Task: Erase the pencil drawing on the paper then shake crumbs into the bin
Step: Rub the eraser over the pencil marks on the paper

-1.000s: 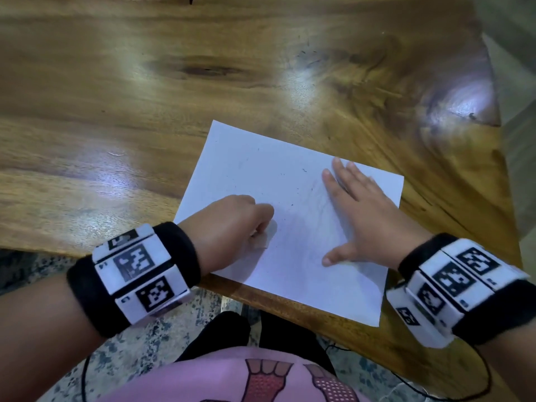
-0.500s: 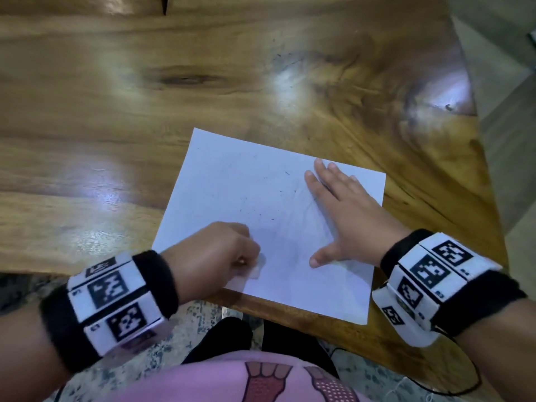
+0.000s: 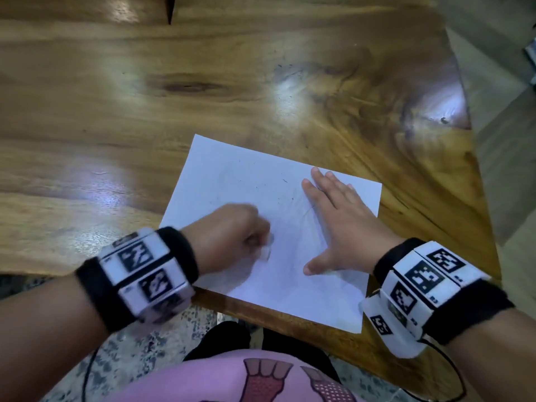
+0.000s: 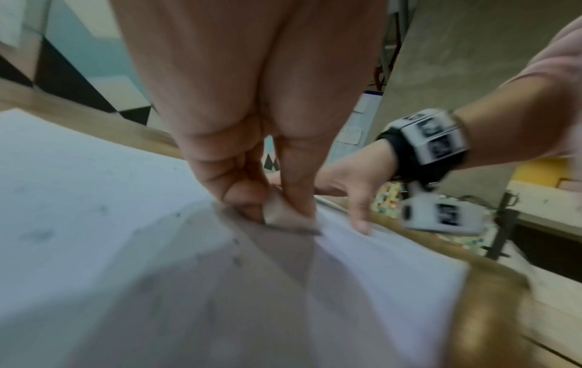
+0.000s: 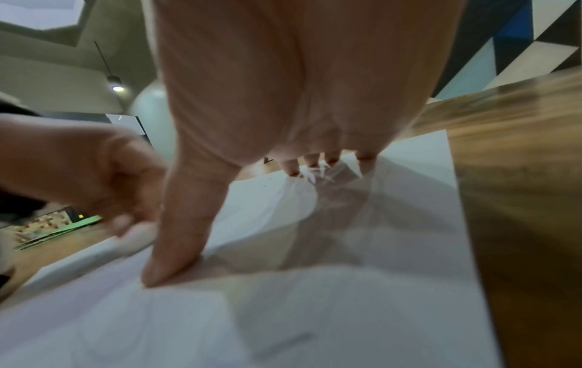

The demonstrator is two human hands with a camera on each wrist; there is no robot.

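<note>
Item 1: paper point(image 3: 249, 181), white sheet lying flat on the wooden table point(image 3: 145, 111), its near corner overhanging the table edge at my 6 o'clock; I see faint pencil marks and dark crumbs on it. Item 2: my left hand point(image 3: 232, 230), fingers curled, pinching a small pale eraser point(image 3: 266, 250) against the sheet's middle, blurred. Item 3: my right hand point(image 3: 339, 224), at 3 o'clock of the left, fingers straight and spread, pressed flat on the paper, thumb out toward the eraser. Item 4: wrist bands with black-and-white markers, both arms.
</note>
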